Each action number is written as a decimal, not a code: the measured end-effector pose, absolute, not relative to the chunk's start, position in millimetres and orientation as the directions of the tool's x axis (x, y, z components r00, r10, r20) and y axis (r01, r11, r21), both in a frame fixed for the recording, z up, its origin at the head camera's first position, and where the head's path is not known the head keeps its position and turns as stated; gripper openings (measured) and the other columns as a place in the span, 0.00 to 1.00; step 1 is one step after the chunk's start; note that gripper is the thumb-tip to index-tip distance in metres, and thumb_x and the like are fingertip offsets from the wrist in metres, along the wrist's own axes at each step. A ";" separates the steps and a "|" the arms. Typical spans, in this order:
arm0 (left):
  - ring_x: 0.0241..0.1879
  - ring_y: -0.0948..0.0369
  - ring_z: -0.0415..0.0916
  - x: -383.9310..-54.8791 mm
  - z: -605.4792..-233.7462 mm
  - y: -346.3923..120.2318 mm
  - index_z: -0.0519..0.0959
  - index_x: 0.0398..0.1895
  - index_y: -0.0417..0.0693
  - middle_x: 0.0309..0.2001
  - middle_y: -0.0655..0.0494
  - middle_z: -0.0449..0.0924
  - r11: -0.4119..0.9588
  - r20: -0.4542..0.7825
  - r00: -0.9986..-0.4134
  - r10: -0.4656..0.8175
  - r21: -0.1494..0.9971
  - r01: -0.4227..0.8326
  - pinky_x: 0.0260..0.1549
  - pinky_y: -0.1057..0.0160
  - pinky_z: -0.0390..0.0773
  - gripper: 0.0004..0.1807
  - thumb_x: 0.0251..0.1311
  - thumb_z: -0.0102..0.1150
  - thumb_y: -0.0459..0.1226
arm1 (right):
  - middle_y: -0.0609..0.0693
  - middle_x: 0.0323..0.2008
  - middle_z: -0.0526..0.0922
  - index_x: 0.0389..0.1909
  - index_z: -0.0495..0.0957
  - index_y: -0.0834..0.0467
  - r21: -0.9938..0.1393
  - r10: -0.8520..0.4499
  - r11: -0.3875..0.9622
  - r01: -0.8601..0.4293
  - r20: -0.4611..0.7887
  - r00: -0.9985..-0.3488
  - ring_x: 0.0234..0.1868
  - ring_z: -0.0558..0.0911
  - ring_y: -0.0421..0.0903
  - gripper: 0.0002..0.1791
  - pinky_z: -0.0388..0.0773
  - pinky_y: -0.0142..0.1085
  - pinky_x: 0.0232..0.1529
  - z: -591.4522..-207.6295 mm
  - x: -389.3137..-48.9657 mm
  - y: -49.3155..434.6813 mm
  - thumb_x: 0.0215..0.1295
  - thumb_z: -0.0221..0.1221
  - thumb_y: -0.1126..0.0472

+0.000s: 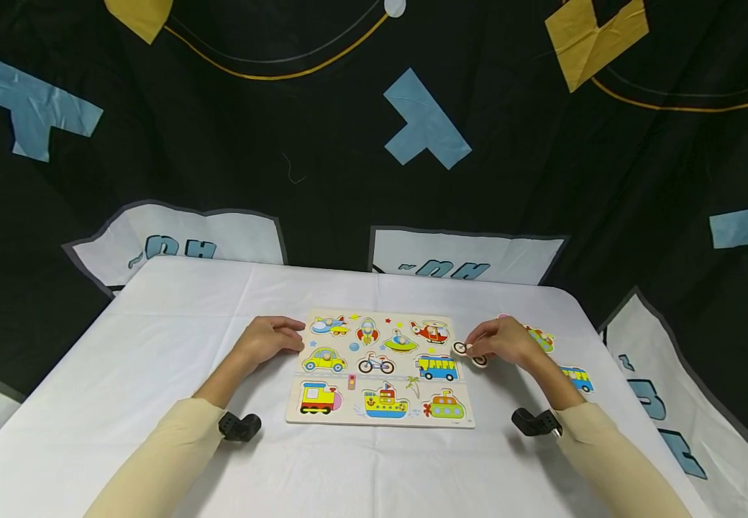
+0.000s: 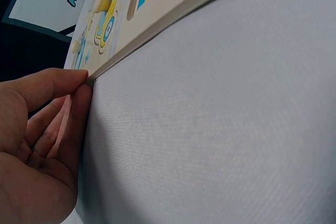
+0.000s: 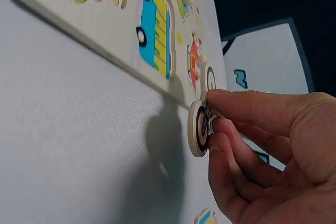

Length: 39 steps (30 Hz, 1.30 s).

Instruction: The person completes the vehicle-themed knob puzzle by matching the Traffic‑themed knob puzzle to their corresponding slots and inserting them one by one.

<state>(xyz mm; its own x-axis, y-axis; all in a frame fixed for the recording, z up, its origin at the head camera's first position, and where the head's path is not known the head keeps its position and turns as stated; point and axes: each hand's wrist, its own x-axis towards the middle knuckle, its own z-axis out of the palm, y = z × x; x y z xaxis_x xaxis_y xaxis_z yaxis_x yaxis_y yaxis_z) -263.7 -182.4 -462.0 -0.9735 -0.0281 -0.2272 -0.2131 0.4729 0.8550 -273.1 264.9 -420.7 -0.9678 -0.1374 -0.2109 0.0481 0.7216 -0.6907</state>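
Note:
A wooden puzzle board [image 1: 354, 419] with printed vehicles lies on the white table. My left hand [image 1: 272, 338] is at its left side, and the left wrist view shows the thumb and a finger pinching the board's edge. Just off the board's right side, my right hand [image 1: 503, 339] holds a bicycle puzzle piece [image 3: 198, 129] between thumb and fingers, raised above the table and tilted. A printed bicycle [image 1: 376, 364] is in the middle of the board. Knobs stand on the yellow car [image 1: 324, 359] and the airplane [image 1: 330, 326].
Beyond my right hand lie a loose bus piece [image 1: 577, 378] and a green-and-yellow piece [image 1: 541, 339]. A pink-edged piece [image 1: 502, 316] is mostly hidden behind that hand. A black cloth [image 1: 322, 180] with blue and yellow shapes hangs behind the white table [image 1: 374, 475].

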 end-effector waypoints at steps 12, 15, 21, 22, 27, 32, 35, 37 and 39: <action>0.31 0.62 0.81 -263.3 -461.6 -183.2 0.82 0.58 0.42 0.30 0.57 0.87 0.472 -0.228 -0.973 -0.027 0.855 -0.213 0.36 0.67 0.78 0.25 0.54 0.72 0.33 | 0.51 0.33 0.88 0.37 0.88 0.60 -0.717 -0.221 0.697 -0.016 -0.193 -0.956 0.32 0.79 0.44 0.10 0.78 0.41 0.36 -412.7 -276.9 233.6 0.54 0.73 0.62; 0.31 0.62 0.81 -263.8 -461.5 -183.2 0.82 0.58 0.42 0.30 0.57 0.87 0.477 -0.229 -0.973 -0.031 0.852 -0.215 0.36 0.67 0.77 0.25 0.54 0.72 0.33 | 0.50 0.33 0.88 0.36 0.88 0.60 -0.716 -0.233 0.697 -0.030 -0.187 -0.954 0.31 0.79 0.44 0.09 0.78 0.41 0.36 -413.1 -277.9 225.6 0.53 0.73 0.62; 0.32 0.61 0.81 -263.9 -460.5 -182.1 0.81 0.58 0.44 0.32 0.55 0.87 0.482 -0.249 -0.967 -0.047 0.842 -0.241 0.36 0.68 0.78 0.25 0.55 0.71 0.34 | 0.48 0.30 0.87 0.32 0.88 0.56 -0.696 -0.252 0.716 -0.050 -0.192 -0.948 0.30 0.78 0.45 0.07 0.74 0.36 0.33 -412.3 -278.2 210.0 0.52 0.74 0.61; 0.32 0.61 0.81 -264.0 -460.5 -182.0 0.81 0.59 0.44 0.32 0.55 0.87 0.483 -0.250 -0.967 -0.049 0.841 -0.242 0.36 0.68 0.78 0.25 0.55 0.71 0.34 | 0.48 0.30 0.86 0.32 0.88 0.56 -0.693 -0.257 0.719 -0.053 -0.193 -0.947 0.31 0.78 0.45 0.07 0.73 0.35 0.32 -412.4 -278.2 207.4 0.52 0.74 0.61; 0.32 0.61 0.80 -264.4 -460.7 -181.3 0.82 0.58 0.44 0.31 0.55 0.87 0.490 -0.248 -0.967 -0.049 0.838 -0.240 0.37 0.68 0.77 0.25 0.55 0.71 0.35 | 0.47 0.29 0.85 0.31 0.88 0.55 -0.674 -0.274 0.735 -0.073 -0.197 -0.941 0.32 0.77 0.45 0.06 0.73 0.34 0.33 -414.3 -278.0 196.2 0.53 0.74 0.61; 0.32 0.61 0.80 -264.2 -460.2 -181.4 0.82 0.58 0.43 0.30 0.55 0.87 0.492 -0.241 -0.970 -0.040 0.840 -0.229 0.37 0.67 0.77 0.25 0.55 0.71 0.34 | 0.47 0.30 0.85 0.31 0.88 0.55 -0.674 -0.298 0.732 -0.096 -0.191 -0.935 0.33 0.77 0.44 0.06 0.72 0.34 0.34 -415.6 -278.6 186.9 0.53 0.74 0.61; 0.31 0.61 0.80 -264.1 -460.2 -181.4 0.82 0.57 0.44 0.30 0.56 0.87 0.488 -0.244 -0.969 -0.041 0.841 -0.233 0.36 0.67 0.77 0.24 0.54 0.71 0.34 | 0.46 0.29 0.85 0.31 0.88 0.56 -0.685 -0.315 0.722 -0.102 -0.193 -0.929 0.32 0.77 0.43 0.05 0.73 0.33 0.33 -416.5 -278.6 180.8 0.53 0.74 0.62; 0.32 0.61 0.80 -263.9 -460.6 -181.6 0.82 0.58 0.43 0.31 0.55 0.87 0.489 -0.243 -0.969 -0.037 0.842 -0.229 0.36 0.67 0.77 0.24 0.54 0.71 0.34 | 0.46 0.28 0.84 0.30 0.88 0.56 -0.688 -0.325 0.718 -0.106 -0.196 -0.925 0.31 0.77 0.43 0.05 0.73 0.33 0.32 -417.0 -278.3 176.6 0.53 0.74 0.62; 0.31 0.61 0.80 -263.5 -461.2 -181.9 0.82 0.58 0.43 0.31 0.55 0.87 0.488 -0.241 -0.970 -0.033 0.843 -0.227 0.36 0.67 0.77 0.25 0.54 0.71 0.34 | 0.45 0.27 0.84 0.30 0.88 0.55 -0.689 -0.330 0.717 -0.108 -0.198 -0.923 0.30 0.77 0.43 0.05 0.73 0.33 0.32 -417.2 -278.0 171.9 0.53 0.74 0.62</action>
<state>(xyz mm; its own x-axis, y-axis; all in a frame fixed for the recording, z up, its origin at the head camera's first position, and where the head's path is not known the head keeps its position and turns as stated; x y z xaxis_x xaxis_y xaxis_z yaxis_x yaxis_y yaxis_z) -263.5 -181.9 -461.2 -0.9698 -0.0334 -0.2414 -0.2267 0.4876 0.8432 -278.0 171.9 -417.2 -0.9229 -0.3300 -0.1983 -0.1085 0.7170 -0.6886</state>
